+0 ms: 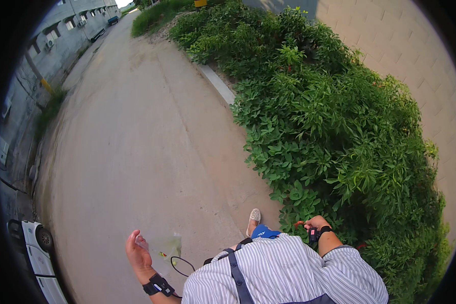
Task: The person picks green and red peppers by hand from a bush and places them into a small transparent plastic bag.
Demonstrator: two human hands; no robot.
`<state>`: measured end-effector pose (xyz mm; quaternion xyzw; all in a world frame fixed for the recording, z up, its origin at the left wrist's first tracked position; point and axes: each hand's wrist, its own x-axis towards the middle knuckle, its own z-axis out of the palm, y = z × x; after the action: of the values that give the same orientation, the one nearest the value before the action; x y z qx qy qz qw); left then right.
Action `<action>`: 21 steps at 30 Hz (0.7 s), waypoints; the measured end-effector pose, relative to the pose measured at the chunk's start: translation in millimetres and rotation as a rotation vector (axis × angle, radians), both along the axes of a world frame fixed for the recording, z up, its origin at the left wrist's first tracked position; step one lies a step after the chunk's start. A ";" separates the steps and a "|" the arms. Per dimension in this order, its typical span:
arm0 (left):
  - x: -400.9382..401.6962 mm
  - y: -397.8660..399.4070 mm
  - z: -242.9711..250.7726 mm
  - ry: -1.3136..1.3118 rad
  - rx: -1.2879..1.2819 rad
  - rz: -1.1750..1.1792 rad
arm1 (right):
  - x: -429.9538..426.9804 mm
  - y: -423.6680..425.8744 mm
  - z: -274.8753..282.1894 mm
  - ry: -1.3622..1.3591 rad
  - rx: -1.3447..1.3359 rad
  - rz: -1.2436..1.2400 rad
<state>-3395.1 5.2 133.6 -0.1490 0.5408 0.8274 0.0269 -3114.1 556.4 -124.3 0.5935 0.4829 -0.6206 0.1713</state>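
Note:
My left hand [138, 252] is out over the concrete road and holds a clear plastic bag [171, 245] by its edge. A few small red and yellow-green pieces show inside the bag; they are too small to name surely. At the edge of the planted bed, my right hand [316, 222] has its fingertips on a red chili pepper [299, 224]. Whether the pepper is still attached to its stem cannot be made out. Leafy pepper plants [326, 114] rise close beyond that hand. Each wrist wears a black strap with a small device.
Low broad-leaved plants [269, 140] spill over a concrete curb [217, 83] onto the road [136, 133]. A tan block wall [402, 38] stands behind the bed. At far left are a white vehicle [41, 250] and a grey building [57, 41]. A black cable [182, 262] loops beside the bag.

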 end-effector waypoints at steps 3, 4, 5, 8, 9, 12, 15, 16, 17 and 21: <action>-62.4 23.7 -7.9 -0.044 0.059 0.041 | -50.1 36.8 -20.2 -0.028 -0.032 0.043; -80.6 34.7 -9.9 -0.050 0.096 0.082 | -78.0 47.2 -12.1 -0.049 -0.031 0.019; -94.8 44.6 -11.1 -0.048 0.086 0.076 | -105.8 55.6 -4.5 -0.069 -0.030 -0.004; -148.4 91.3 -3.3 -0.068 0.153 0.140 | -169.2 106.4 -24.8 -0.064 0.006 0.153; -168.0 107.0 2.6 -0.072 0.154 0.146 | -198.1 119.0 -27.8 -0.050 -0.003 0.171; -239.5 145.8 3.9 -0.061 0.163 0.128 | -290.0 156.4 -30.9 -0.019 0.017 0.220; -305.9 181.7 1.0 -0.036 0.190 0.020 | -385.8 179.3 -19.6 0.021 0.041 0.254; -330.0 192.1 0.3 -0.016 0.208 -0.070 | -415.4 182.7 -22.2 0.052 0.058 0.256; -355.2 198.5 -2.2 -0.021 0.207 -0.075 | -441.2 186.6 -36.0 0.097 0.054 0.275; -455.9 214.9 -6.1 0.021 0.235 -0.085 | -557.1 184.4 -29.9 0.165 0.017 0.118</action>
<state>-3851.0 220.1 127.5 -0.1128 0.4464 0.8846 0.0736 -3671.2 740.8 -154.2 0.5124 0.5347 -0.6521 0.1619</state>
